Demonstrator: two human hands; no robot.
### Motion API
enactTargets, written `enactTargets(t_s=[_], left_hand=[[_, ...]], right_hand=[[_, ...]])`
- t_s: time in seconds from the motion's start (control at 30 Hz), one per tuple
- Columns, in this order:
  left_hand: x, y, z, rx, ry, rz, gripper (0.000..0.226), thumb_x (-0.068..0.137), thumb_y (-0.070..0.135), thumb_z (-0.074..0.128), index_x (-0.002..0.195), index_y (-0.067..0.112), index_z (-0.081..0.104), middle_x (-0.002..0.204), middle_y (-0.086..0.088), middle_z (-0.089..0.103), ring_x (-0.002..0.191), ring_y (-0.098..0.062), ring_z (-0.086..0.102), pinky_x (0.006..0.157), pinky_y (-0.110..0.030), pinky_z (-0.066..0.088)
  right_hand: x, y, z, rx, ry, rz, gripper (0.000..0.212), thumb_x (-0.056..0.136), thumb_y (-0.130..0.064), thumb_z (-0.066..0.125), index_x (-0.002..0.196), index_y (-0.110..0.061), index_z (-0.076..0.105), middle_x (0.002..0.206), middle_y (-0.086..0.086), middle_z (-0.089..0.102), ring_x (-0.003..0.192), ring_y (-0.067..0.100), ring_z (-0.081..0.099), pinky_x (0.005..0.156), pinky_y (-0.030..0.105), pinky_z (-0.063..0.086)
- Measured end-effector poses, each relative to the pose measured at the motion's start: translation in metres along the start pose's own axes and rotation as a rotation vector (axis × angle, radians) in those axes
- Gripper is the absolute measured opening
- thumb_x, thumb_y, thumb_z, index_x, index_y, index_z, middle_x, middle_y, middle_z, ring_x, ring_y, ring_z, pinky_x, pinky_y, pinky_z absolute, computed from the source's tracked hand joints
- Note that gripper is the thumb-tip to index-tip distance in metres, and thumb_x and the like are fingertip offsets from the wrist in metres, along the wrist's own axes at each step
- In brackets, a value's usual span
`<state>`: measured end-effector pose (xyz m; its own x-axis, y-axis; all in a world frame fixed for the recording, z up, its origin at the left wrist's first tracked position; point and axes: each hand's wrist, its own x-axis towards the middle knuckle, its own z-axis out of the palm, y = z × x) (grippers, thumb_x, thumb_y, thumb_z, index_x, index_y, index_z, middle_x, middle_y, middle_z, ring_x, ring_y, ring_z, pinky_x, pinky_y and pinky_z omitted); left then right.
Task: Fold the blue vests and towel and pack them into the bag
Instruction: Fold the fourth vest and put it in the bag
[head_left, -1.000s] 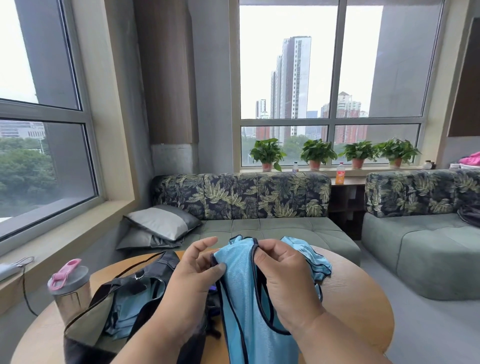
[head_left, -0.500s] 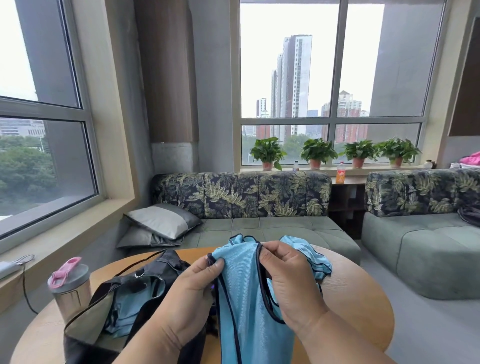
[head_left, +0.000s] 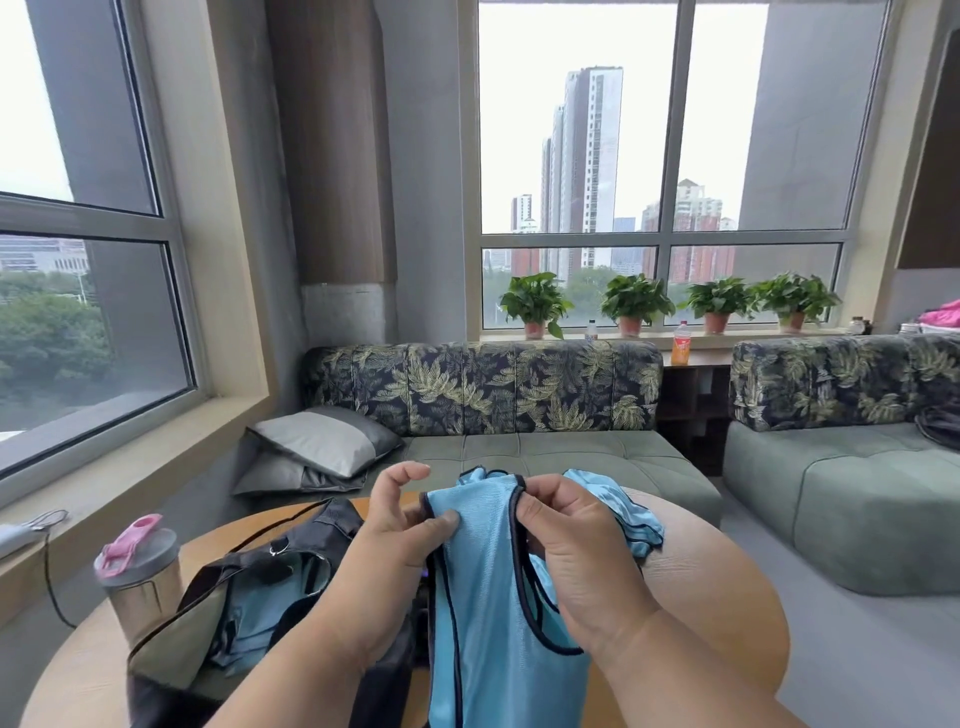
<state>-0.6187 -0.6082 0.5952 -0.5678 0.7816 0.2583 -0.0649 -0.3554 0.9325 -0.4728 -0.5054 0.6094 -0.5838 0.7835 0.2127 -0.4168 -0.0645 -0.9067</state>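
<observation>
Both hands hold a blue vest (head_left: 483, 587) up over the surface (head_left: 717, 613): the left hand (head_left: 400, 525) pinches one shoulder strap, the right hand (head_left: 571, 540) grips the other. The mesh looks light, limp and slippery (best held by its dark-bound edges). The open bag (head_left: 249, 597) sits just left.

A round wooden worktop (head_left: 727, 597) carried the items. At its left edge stood a metal bottle (head_left: 139, 582) with a grey lid and pink flip cap, upright. Beside it, toward the centre, a dark bag (head_left: 234, 587) lay open, with light blue fabric visible inside. At the far side, right of centre, a bunched blue garment (head_left: 618, 512) rested on the wood.
</observation>
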Motion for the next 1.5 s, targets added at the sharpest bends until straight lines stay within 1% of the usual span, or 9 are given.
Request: enactTargets(t_s=[0.33,0.53,0.6,0.83,0.97,1.07,1.2,1.33,1.5], left_hand=[[-0.013,-0.016,0.007,-0.166,-0.018,-0.071,0.019,0.083,0.022,0.078,0.097,0.01,0.07,0.1,-0.021,0.069,0.092,-0.03,0.064,0.084,-0.042,0.051],[-0.011,-0.017,0.008,-0.149,0.016,-0.06,0.026,0.081,0.013,0.081,0.073,0.016,0.056,0.073,-0.013,0.058,0.057,-0.018,0.054,0.049,-0.025,0.044],[-0.009,-0.012,0.005,-0.128,0.006,-0.047,0.035,0.076,0.017,0.09,0.072,0.019,0.055,0.074,-0.012,0.055,0.06,-0.02,0.049,0.051,-0.028,0.036],[0.0,0.009,0.0,-0.156,-0.062,-0.043,0.033,0.085,-0.017,0.066,0.075,0.014,0.058,0.076,-0.011,0.061,0.063,-0.02,0.059,0.054,-0.026,0.05],[0.003,0.013,-0.008,-0.089,-0.074,-0.046,0.031,0.06,0.014,0.093,0.072,0.022,0.065,0.08,-0.012,0.061,0.07,-0.024,0.052,0.061,-0.036,0.035],[0.001,0.013,-0.01,-0.092,-0.083,-0.029,0.052,0.045,0.038,0.106,0.07,0.022,0.063,0.076,-0.008,0.06,0.066,-0.02,0.055,0.059,-0.03,0.043],[-0.001,0.02,-0.005,-0.093,-0.041,-0.015,0.043,0.061,0.032,0.102,0.081,0.02,0.067,0.077,-0.008,0.063,0.063,-0.016,0.062,0.054,-0.025,0.053],[-0.003,0.029,-0.002,0.313,-0.04,0.078,0.034,0.096,0.019,0.072,0.127,0.034,0.067,0.079,0.01,0.067,0.066,-0.003,0.062,0.062,-0.014,0.05],[-0.007,0.032,-0.003,0.696,-0.116,0.183,0.019,0.101,0.029,0.066,0.117,0.037,0.074,0.107,0.026,0.076,0.102,0.006,0.07,0.084,-0.007,0.049]], right_hand=[[-0.004,0.0,0.001,0.032,0.004,0.019,0.008,0.092,-0.008,0.075,0.093,0.0,0.073,0.09,0.024,0.076,0.076,0.028,0.069,0.067,0.033,0.06],[-0.005,0.001,-0.003,-0.003,0.001,0.022,0.009,0.091,-0.009,0.076,0.095,0.0,0.075,0.096,0.027,0.076,0.082,0.03,0.071,0.078,0.042,0.06],[-0.005,0.002,-0.004,-0.009,0.005,0.024,0.009,0.091,-0.009,0.077,0.095,-0.001,0.075,0.097,0.026,0.076,0.084,0.031,0.071,0.082,0.045,0.059],[-0.002,0.002,-0.005,-0.035,0.021,0.025,0.014,0.09,-0.009,0.078,0.096,0.002,0.073,0.097,0.026,0.077,0.082,0.03,0.071,0.084,0.047,0.06],[-0.002,0.002,-0.005,-0.034,0.014,0.033,0.012,0.09,-0.01,0.079,0.094,-0.001,0.075,0.093,0.022,0.078,0.079,0.026,0.072,0.075,0.037,0.06],[-0.002,0.003,-0.004,-0.044,0.021,0.033,0.013,0.09,-0.011,0.08,0.096,0.0,0.074,0.094,0.021,0.078,0.079,0.024,0.072,0.075,0.035,0.06],[-0.002,0.003,-0.002,-0.029,0.023,0.038,0.018,0.09,-0.009,0.079,0.1,0.003,0.071,0.091,0.018,0.078,0.075,0.019,0.07,0.067,0.027,0.057],[-0.001,0.002,-0.003,-0.032,0.019,0.038,0.016,0.091,-0.011,0.078,0.098,0.001,0.071,0.089,0.015,0.078,0.074,0.019,0.07,0.064,0.026,0.056],[-0.001,0.004,-0.004,-0.038,0.041,0.04,0.016,0.091,-0.012,0.078,0.098,0.001,0.071,0.088,0.016,0.077,0.074,0.021,0.07,0.065,0.029,0.057]])
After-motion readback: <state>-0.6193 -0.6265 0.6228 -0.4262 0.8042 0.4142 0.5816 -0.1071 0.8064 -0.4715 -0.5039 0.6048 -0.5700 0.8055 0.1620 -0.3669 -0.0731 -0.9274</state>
